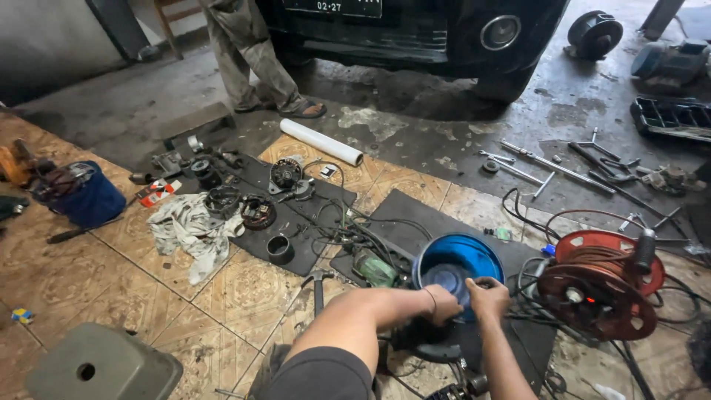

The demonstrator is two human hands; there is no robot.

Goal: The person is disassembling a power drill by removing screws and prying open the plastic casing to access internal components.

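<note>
Far left on the tiled floor (89,267): blue bag (92,198), crumpled rag (189,230). Centre, black mat (296,252) with motor parts. Near centre, left hand (443,304) curled on the blue round housing (474,255); right hand (487,295) pinching its inner hub. Right: red cable reel (600,285), touching nothing held.

I have one view only, from the camera worn on the person's head. It looks steeply down and forward, close over the hands at the bottom edge. Further out it takes in the tiled floor (89,259) and a parked vehicle (415,37).
</note>
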